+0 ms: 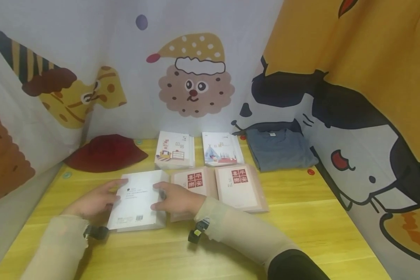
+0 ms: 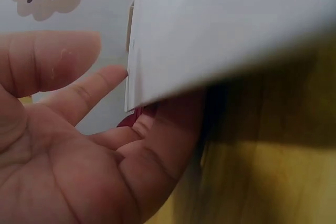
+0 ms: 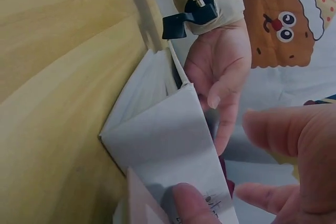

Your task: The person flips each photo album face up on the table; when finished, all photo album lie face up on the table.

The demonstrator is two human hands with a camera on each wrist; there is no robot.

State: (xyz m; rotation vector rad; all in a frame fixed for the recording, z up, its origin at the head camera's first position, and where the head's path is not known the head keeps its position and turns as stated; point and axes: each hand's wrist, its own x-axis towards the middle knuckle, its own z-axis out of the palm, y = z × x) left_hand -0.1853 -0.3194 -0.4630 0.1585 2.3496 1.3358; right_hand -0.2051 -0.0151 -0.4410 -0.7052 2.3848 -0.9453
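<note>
Two pale sleeves (image 1: 56, 241) are seen nearest, a black wrist device (image 1: 97, 232) worn at each cuff. The yellow wood-patterned table (image 1: 161, 252) is spread beneath everything. On its left front part, one thick white book (image 1: 136, 202) is placed between two hands. Its left edge is touched by the left hand (image 1: 96, 198), whose fingers are held apart, some hidden beneath that edge. Its right side is touched by the right hand (image 1: 178, 198), thumb and forefinger spread; how its remaining fingers are set cannot be told. Just beside the book, two pink-edged books (image 1: 236, 190) with red printed squares are laid in a row. Behind these, two illustrated white books (image 1: 175, 151) are set side by side, flanked by one dark red hat (image 1: 106, 153) on the left and one folded grey-blue garment (image 1: 280, 149) on the right. Four small discs, two green and two red, are seen near the table's edges. Farthest off, the table is enclosed by hanging fabric (image 1: 248, 19) printed with cartoon figures.
</note>
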